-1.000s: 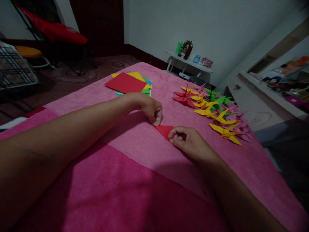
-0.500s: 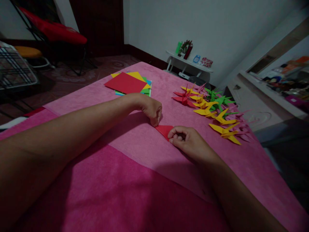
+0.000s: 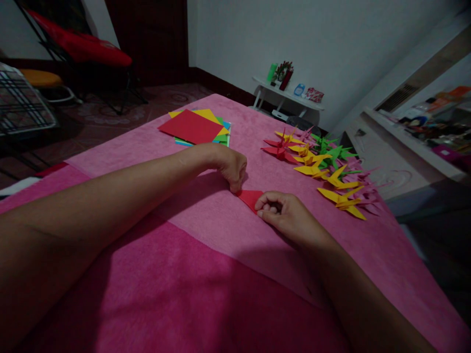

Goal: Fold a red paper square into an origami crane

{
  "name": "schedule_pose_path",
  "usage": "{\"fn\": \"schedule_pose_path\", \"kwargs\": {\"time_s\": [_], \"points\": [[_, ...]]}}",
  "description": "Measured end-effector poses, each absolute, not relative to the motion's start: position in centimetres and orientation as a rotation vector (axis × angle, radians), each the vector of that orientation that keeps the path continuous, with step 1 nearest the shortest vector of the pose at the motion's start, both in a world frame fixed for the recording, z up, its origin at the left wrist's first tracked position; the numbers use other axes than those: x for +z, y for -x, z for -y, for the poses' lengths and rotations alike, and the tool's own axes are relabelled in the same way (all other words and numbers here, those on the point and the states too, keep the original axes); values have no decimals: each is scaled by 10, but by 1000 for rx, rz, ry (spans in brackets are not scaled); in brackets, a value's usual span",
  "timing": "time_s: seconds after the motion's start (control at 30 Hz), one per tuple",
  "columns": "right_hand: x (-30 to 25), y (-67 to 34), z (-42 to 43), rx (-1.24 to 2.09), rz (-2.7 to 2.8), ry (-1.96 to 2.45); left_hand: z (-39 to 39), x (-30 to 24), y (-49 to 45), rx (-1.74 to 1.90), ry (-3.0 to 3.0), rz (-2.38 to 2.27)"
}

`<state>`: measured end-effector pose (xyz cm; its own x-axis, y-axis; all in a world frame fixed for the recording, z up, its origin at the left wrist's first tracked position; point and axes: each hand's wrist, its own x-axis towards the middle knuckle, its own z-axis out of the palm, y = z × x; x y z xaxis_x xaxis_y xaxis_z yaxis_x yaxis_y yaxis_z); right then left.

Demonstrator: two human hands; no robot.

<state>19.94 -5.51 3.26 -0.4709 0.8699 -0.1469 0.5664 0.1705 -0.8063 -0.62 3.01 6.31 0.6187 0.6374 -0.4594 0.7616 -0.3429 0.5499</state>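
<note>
A small folded red paper (image 3: 250,197) lies flat on the pink cloth (image 3: 206,255) in the middle of the table. My left hand (image 3: 230,166) has its fingers curled and pressed on the paper's left corner. My right hand (image 3: 285,213) is curled too, fingertips pinching the paper's right edge. Most of the paper is hidden between the two hands.
A stack of coloured paper sheets (image 3: 195,127), red on top, lies at the far left of the cloth. Several folded paper cranes (image 3: 320,164) in red, yellow, green and pink spread at the right. A small white shelf (image 3: 289,95) stands by the wall; a counter (image 3: 415,142) runs along the right.
My left hand's fingers have shifted slightly along the paper's left corner. The right hand and the paper have stayed in place.
</note>
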Motion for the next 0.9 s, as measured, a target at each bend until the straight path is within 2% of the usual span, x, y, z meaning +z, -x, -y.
{"fn": "schedule_pose_path", "kwargs": {"time_s": [0.13,0.9], "points": [[32,-200,56,1173,2112,1369,-29,65,5,-282,-2092,-1179],[28,-203,57,1067,2137,1373,-40,56,16,-181,-1936,-996]]}}
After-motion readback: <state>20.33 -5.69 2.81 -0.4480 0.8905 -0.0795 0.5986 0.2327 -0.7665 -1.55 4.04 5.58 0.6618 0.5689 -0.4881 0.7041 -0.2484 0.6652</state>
